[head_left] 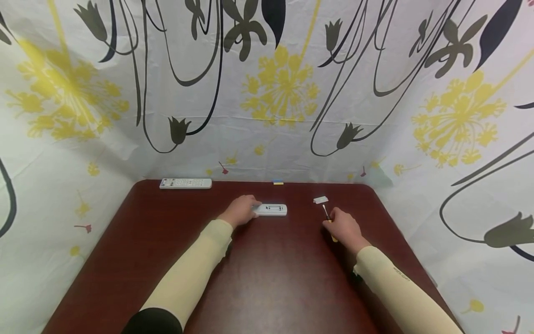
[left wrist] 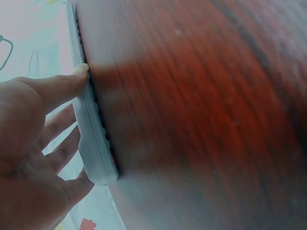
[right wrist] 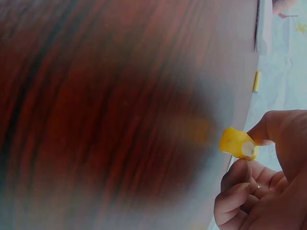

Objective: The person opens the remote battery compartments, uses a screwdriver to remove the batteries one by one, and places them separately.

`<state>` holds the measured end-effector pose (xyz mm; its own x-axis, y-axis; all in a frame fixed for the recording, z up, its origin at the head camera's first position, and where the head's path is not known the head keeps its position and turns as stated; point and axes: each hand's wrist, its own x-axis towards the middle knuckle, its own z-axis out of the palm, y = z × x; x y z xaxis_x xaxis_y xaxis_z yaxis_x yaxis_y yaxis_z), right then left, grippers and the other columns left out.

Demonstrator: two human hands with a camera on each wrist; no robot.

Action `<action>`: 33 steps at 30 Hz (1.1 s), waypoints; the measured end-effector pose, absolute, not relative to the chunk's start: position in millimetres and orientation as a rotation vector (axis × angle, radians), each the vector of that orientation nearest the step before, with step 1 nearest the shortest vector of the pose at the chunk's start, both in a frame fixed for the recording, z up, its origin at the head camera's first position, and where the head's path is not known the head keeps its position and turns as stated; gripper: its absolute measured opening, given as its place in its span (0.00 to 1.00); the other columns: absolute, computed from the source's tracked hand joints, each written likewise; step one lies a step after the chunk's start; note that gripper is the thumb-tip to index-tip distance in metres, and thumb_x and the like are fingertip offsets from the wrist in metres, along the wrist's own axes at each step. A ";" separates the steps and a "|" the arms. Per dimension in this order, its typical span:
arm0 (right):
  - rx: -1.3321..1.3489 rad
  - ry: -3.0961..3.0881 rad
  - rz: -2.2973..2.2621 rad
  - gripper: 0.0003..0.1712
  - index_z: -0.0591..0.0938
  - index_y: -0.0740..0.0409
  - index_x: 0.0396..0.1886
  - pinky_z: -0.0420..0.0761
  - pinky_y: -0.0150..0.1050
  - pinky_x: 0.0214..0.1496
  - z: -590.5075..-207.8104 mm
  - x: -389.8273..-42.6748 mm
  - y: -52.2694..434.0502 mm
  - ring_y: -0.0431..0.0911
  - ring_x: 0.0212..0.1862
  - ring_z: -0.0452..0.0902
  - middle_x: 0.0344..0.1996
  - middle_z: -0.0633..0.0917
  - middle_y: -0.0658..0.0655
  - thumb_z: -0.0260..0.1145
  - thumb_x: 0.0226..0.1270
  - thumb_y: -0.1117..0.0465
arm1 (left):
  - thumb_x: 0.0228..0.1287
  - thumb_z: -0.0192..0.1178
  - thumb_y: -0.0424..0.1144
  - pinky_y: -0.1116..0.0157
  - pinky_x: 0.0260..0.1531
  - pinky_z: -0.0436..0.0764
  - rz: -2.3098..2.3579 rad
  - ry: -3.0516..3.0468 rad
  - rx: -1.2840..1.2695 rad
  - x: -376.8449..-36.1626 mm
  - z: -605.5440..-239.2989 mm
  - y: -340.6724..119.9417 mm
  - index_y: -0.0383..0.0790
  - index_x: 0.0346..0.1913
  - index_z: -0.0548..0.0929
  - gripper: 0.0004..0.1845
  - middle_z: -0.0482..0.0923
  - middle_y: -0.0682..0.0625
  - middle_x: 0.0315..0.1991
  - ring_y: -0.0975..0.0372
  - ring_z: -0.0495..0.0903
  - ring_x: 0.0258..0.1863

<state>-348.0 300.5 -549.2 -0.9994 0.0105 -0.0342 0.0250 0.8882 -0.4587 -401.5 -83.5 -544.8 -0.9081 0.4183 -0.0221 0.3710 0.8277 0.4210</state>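
In the head view my left hand grips one end of a white remote control, which lies with its open battery compartment upward. The left wrist view shows the thumb on one long side of the remote control and fingers on the other, its buttons towards the table. My right hand pinches a small screwdriver by its yellow handle, the metal tip pointing away from me. Just beyond that tip lies a small white battery cover. The right wrist view shows the handle's end between thumb and fingers.
A second white remote control, buttons up, lies at the back left of the dark red table. Small blue and yellow pieces sit at the table's back edge. Patterned cloth hangs behind and along both sides.
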 end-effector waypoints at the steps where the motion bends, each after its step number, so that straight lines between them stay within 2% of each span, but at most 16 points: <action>1: 0.024 3.016 -0.740 0.18 0.78 0.60 0.46 0.79 0.47 0.34 -549.5 -347.8 300.7 0.51 0.29 0.78 0.29 0.83 0.57 0.71 0.76 0.51 | 0.79 0.70 0.39 0.50 0.75 0.75 0.629 2.895 0.627 -401.3 -544.7 -83.3 0.45 0.76 0.83 0.26 0.80 0.44 0.72 0.49 0.77 0.73; 15: 0.043 3.034 -0.700 0.17 0.81 0.62 0.47 0.80 0.49 0.36 -557.4 -349.4 303.3 0.51 0.30 0.78 0.32 0.84 0.58 0.70 0.75 0.53 | 0.79 0.71 0.38 0.51 0.72 0.78 0.639 2.890 0.625 -400.7 -544.6 -81.9 0.46 0.75 0.84 0.25 0.82 0.44 0.68 0.50 0.79 0.69; 33: 0.050 3.046 -0.679 0.16 0.82 0.63 0.45 0.78 0.48 0.35 -559.6 -349.6 303.6 0.51 0.29 0.78 0.30 0.84 0.57 0.69 0.75 0.53 | 0.79 0.71 0.38 0.51 0.73 0.76 0.629 2.892 0.637 -399.8 -543.4 -82.2 0.45 0.75 0.83 0.26 0.81 0.44 0.70 0.50 0.78 0.72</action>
<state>-349.6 303.6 -559.6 -0.9993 0.0268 -0.0270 0.0357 0.9048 -0.4243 -399.8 -82.2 -543.4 -0.9052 0.4245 -0.0212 0.3774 0.8257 0.4193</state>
